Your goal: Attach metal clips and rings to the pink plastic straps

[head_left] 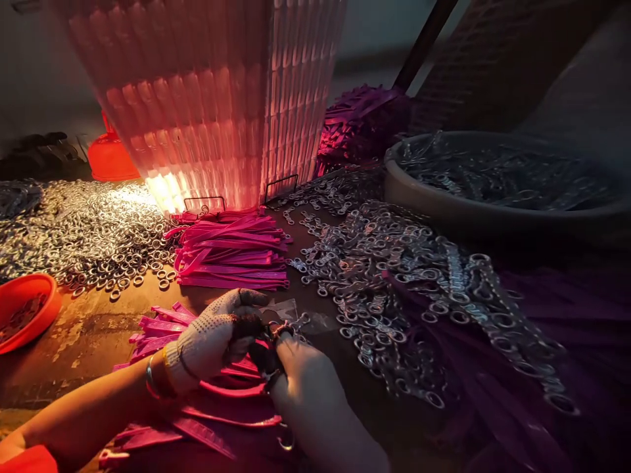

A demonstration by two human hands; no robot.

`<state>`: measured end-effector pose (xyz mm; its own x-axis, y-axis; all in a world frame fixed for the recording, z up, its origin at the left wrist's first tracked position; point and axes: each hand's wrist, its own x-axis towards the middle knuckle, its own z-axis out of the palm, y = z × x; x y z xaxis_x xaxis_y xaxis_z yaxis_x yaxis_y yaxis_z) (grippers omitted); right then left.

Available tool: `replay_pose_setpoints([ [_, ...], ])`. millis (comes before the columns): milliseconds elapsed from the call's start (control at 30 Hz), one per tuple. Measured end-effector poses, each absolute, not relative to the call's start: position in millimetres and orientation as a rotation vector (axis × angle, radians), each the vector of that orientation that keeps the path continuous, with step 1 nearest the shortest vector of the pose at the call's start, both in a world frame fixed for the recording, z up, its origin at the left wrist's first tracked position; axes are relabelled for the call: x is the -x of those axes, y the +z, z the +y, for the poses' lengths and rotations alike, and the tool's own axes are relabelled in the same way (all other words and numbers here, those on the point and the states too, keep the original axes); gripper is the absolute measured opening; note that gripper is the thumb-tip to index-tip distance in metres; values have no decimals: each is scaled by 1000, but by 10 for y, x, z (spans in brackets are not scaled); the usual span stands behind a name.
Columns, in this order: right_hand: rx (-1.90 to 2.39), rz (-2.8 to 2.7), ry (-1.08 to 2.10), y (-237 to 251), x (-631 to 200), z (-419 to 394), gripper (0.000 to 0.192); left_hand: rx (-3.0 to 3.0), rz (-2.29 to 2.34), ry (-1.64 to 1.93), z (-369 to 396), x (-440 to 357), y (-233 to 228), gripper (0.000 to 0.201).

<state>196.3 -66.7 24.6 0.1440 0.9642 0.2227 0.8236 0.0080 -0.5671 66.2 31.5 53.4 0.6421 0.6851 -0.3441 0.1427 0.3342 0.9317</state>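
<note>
My left hand (214,338), in a dotted work glove, pinches a small metal ring and clip (282,328) at the end of a pink strap (231,389). My right hand (308,381), also gloved, grips the same metal clip from the other side. Both hands meet low in the middle of the view, above loose pink straps (162,325) lying on the worn table (93,328). The fingertips hide most of the clip.
A neat stack of pink straps (231,253) lies behind my hands. Metal rings (83,230) are heaped at left, metal clasps (394,276) at right. A grey basin (444,197) of clasps stands far right, an orange bowl (24,309) far left, a tall lit stack (211,98) behind.
</note>
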Motion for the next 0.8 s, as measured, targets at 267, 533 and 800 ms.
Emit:
replay_pose_setpoints([
  [267, 1876, -1443, 466, 237, -2479, -589, 19, -2595, 1154, 6, 1328, -1337, 74, 21],
  [533, 1739, -1305, 623, 357, -2596, -588, 16, -2755, 1160, -174, 1461, -1667, -75, 29],
  [800, 1728, -1304, 644, 214, -2608, -482, 20, -2812, 1071, -199, 1496, -1621, -47, 27],
])
